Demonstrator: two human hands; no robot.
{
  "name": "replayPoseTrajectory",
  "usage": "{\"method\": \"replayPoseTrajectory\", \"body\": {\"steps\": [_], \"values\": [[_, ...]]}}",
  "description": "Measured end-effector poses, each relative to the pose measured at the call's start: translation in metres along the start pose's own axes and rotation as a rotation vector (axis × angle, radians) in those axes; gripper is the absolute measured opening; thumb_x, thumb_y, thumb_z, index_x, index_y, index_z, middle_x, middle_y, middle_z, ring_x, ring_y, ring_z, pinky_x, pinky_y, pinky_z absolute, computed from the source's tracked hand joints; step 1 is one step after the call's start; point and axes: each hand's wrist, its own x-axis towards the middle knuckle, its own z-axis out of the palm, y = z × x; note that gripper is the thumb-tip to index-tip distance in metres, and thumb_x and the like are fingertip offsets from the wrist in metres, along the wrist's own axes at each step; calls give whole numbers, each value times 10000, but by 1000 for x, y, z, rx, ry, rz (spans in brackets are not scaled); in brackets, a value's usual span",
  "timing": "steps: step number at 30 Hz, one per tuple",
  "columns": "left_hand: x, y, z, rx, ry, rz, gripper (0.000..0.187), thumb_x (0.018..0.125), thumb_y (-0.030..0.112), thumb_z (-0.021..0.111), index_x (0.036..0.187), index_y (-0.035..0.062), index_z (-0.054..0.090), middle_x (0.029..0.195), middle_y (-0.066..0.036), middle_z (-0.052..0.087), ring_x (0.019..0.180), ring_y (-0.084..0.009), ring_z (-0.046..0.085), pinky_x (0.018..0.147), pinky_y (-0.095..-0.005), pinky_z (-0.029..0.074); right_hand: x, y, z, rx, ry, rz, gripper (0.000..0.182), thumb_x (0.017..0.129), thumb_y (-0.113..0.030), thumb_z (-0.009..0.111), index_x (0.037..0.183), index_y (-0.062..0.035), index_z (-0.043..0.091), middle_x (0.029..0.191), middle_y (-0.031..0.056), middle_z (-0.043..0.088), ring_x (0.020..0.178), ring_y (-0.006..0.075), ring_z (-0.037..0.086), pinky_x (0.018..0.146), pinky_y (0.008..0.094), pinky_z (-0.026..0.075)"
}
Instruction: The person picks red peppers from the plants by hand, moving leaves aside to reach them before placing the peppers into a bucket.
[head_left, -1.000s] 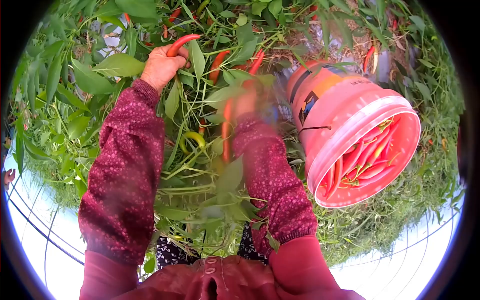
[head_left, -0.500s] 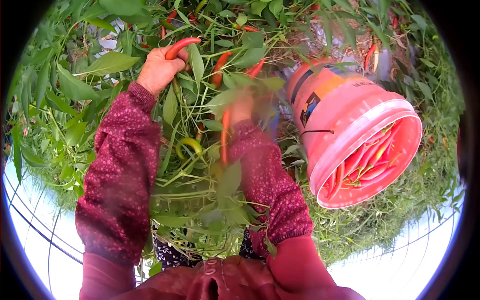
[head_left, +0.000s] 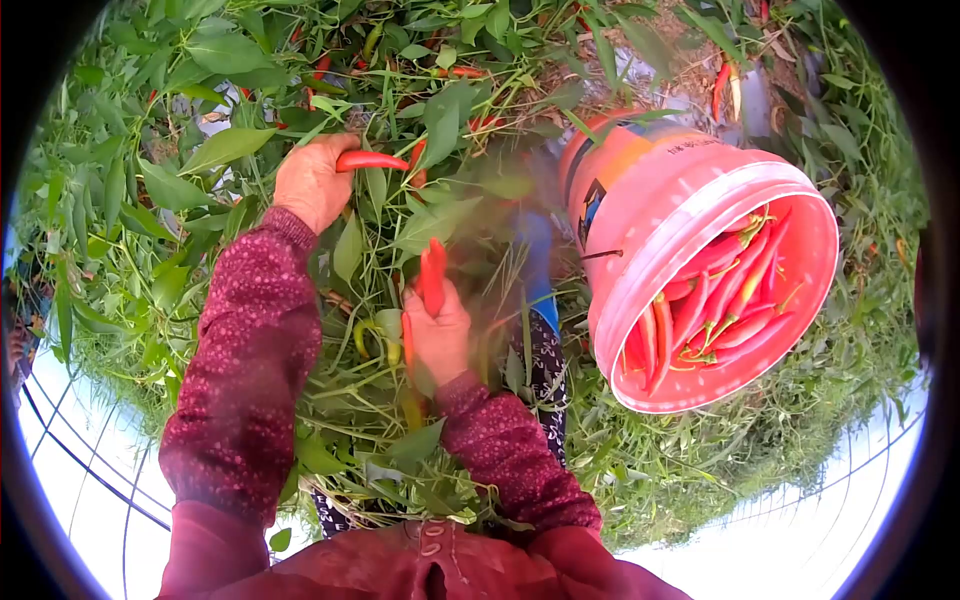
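My left hand [head_left: 316, 184] is closed around a red chili pepper [head_left: 372, 160], whose tip sticks out to the right among the leaves. Lower and to the right, my right hand [head_left: 440, 328] has its fingers wrapped round red chilies [head_left: 433, 280] that point up. Another red chili [head_left: 407, 342] shows at the left edge of that hand. Beneath my hands, a green curved pepper [head_left: 362, 338] hangs among the stems. To the right, a tilted pink bucket [head_left: 612, 215] has its mouth facing me and holds several red chilies [head_left: 745, 290].
Dense pepper plants [head_left: 150, 220] surround my arms on the left and at the top. More red chilies [head_left: 720, 92] hang beyond the bucket. A blue object [head_left: 538, 262] stands between my right hand and the bucket. Patterned trousers [head_left: 543, 375] show below it.
My right hand has come down and left, out from behind the leaves, with red chilies in it. My left hand has moved slightly down, and its chili now points right. The bucket appears shifted slightly left.
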Motion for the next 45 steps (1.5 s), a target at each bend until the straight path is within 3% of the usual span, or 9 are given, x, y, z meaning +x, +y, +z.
{"method": "replayPoseTrajectory", "body": {"steps": [5, 11, 15, 22, 27, 30, 33, 37, 45], "values": [[35, 77, 19, 138, 105, 228, 328, 753, 7, 549, 1071, 77, 590, 969, -129, 628, 908, -280, 604, 806, -331, 471, -18, -7, 12, -581, -141, -320, 382, 714, -106, 633, 1076, -86, 512, 906, 139, 594, 835, 342, 571, 796, 403, 440], [108, 52, 98, 134, -412, -266, 176, 758, 58, 574, 918, 52, 648, 751, -141, 616, 686, -204, 587, 687, -315, 470, -2, -5, 9, -825, -336, -262, 318, 713, -157, 625, 1015, -113, 534, 854, 121, 597, 824, 319, 566, 690, 408, 449], [39, 76, 137, -73, -414, -114, 174, 732, 23, 550, 881, 48, 635, 681, -112, 590, 645, -185, 570, 653, -307, 467, 7, -2, 15, -1081, -626, -175, 339, 771, -202, 596, 1089, -101, 529, 949, 131, 601, 911, 323, 563, 752, 403, 454], [12, 97, 154, 77, -362, 28, 150, 725, 39, 565, 874, 50, 575, 818, -176, 609, 783, -362, 584, 698, -416, 464, -4, 29, 5, -798, -383, -101, 432, 837, -220, 489, 1247, -91, 442, 1253, 116, 450, 1193, 303, 384, 997, 398, 298], [22, 82, 114, 213, -309, 110, 231, 723, 14, 568, 947, 66, 584, 912, -176, 608, 833, -367, 585, 734, -410, 472, 7, -19, 12, -606, -399, -189, 261, 792, -114, 486, 1031, -64, 578, 1016, 129, 598, 986, 246, 555, 843, 334, 428], [38, 52, 86, -57, 40, 126, 214, 732, 53, 569, 944, 68, 597, 829, -162, 614, 766, -303, 607, 710, -365, 483, 13, -20, 19, -1164, -495, -546, 132, 708, -83, 503, 791, -70, 605, 640, 111, 611, 633, 296, 607, 588, 377, 477], [89, 9, 95, -826, -100, -419, 97, 791, 34, 585, 886, 24, 605, 727, -54, 603, 680, -131, 592, 596, -259, 498, 12, -6, 24, -1079, -449, -434, 124, 695, -144, 542, 644, -49, 602, 646, 142, 595, 617, 325, 577, 589, 411, 450], [107, 21, 126, -47, -332, -284, 180, 801, 167, 613, 854, -5, 622, 675, -73, 591, 627, -166, 556, 620, -330, 464, 12, -5, 19, -984, -486, -466, 154, 711, -202, 561, 651, -65, 594, 646, 142, 584, 615, 342, 567, 551, 424, 431], [97, 6, 132, -546, -387, -435, 196, 786, 146, 619, 877, -28, 628, 820, -101, 605, 750, -164, 560, 728, -309, 442, 16, 5, 23, -979, -481, -523, 173, 714, -231, 590, 658, -67, 597, 663, 146, 586, 625, 339, 573, 559, 419, 443]]}}
